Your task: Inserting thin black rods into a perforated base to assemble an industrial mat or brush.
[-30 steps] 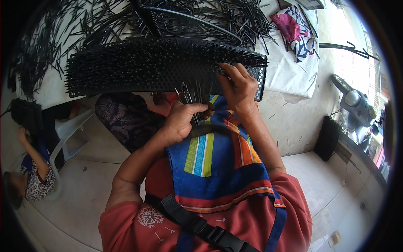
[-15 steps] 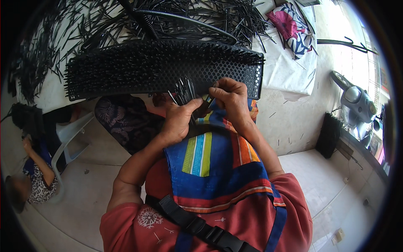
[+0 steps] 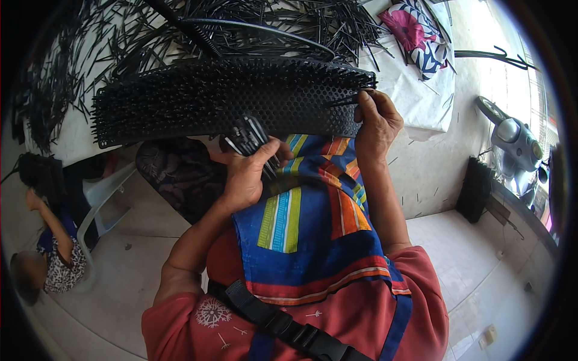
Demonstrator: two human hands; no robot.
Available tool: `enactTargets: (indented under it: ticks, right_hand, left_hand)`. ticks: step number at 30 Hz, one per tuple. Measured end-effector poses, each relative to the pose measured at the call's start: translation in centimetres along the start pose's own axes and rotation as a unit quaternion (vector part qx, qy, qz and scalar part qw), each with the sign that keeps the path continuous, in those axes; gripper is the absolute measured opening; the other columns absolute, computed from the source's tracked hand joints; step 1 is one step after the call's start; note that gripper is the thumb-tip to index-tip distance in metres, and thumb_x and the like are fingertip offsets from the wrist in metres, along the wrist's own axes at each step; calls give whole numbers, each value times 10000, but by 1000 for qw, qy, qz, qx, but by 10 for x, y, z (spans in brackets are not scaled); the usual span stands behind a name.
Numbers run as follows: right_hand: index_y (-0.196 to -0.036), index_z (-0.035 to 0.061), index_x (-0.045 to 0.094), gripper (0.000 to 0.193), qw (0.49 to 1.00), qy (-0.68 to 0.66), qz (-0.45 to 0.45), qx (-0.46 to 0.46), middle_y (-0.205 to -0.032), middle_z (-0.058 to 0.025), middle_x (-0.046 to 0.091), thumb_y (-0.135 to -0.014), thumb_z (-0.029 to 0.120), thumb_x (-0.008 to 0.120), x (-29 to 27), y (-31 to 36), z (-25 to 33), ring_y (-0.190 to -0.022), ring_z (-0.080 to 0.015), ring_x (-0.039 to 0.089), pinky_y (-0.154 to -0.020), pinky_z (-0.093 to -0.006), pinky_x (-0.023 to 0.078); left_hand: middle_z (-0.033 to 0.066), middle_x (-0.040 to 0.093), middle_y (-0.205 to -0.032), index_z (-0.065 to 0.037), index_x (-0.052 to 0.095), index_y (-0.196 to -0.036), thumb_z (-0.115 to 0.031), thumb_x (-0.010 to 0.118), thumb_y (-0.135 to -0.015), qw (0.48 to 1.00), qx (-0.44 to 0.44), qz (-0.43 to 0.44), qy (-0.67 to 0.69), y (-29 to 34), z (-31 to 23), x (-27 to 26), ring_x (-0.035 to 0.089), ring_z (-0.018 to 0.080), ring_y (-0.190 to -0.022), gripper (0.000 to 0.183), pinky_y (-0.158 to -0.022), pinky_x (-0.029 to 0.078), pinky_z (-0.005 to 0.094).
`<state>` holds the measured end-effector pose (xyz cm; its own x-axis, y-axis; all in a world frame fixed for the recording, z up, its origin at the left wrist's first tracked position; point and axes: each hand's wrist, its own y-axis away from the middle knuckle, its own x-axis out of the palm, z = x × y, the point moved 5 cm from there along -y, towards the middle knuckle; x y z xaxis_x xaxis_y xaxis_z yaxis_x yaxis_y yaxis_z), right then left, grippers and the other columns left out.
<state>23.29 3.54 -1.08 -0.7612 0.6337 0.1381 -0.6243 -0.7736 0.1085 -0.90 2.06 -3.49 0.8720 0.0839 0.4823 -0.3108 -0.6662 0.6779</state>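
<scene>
A bundle of thin black strips (image 3: 248, 136) is gripped in my left hand (image 3: 245, 175), its ends fanning up past the thumb. My right hand (image 3: 378, 123) pinches a thin black strip (image 3: 342, 102) at the right end of a long perforated black panel (image 3: 289, 114). The strip points left across the panel's holes. Dense upright black bristles (image 3: 162, 99) fill the panel's left part and far edge, while bare holes show toward its near right. The panel lies along the table's near edge, just beyond my lap.
Loose black strips (image 3: 265, 39) lie heaped on the white-covered table (image 3: 415, 105). A floral cloth bundle (image 3: 415, 36) rests at the far right. Another person (image 3: 57, 253) sits at left by a pale plastic chair (image 3: 96, 204). A motorbike (image 3: 515, 147) stands at right.
My right hand has moved right and away from my left hand, out to the panel's right end with a strip. The left hand's bundle has tilted left and dropped slightly.
</scene>
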Motion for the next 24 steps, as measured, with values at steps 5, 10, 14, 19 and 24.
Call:
enactTargets:
  ticks: [5,10,14,19,24]
  right_hand:
    - [-861,-7,685,78,984,125,41,-117,-765,-8,615,-790,-36,702,22,4,-3,-578,-64,514,-519,-198,403]
    - [-860,-19,679,123,974,140,78,-162,-799,-42,635,-753,-70,712,32,2,2,-668,-84,584,-587,-210,461]
    - [-860,-27,679,130,972,147,74,-168,-807,-57,648,-746,-83,710,33,2,3,-693,-94,604,-607,-214,473]
    - [-856,-28,690,136,967,167,90,-169,-808,-78,667,-732,-75,720,35,-2,1,-711,-126,628,-635,-227,490]
    - [-851,-24,696,136,953,211,107,-189,-799,-80,669,-726,-69,725,38,0,4,-712,-134,633,-651,-231,492]
  left_hand:
    - [135,684,-842,0,631,-935,-7,621,-847,994,-88,38,-48,-7,18,5,672,206,-713,89,-566,530,306]
    - [138,688,-837,9,635,-932,-3,631,-836,995,-85,33,-39,-5,13,10,672,207,-692,97,-563,523,297]
    - [138,690,-861,15,624,-959,9,626,-831,995,-68,33,-64,-7,11,8,673,206,-696,128,-566,520,295]
    - [136,693,-867,14,630,-949,17,621,-825,995,-80,42,-47,-8,8,13,674,204,-702,125,-577,521,295]
    - [154,696,-868,25,642,-943,30,636,-800,996,-77,40,-35,-9,6,14,677,211,-705,144,-581,519,301]
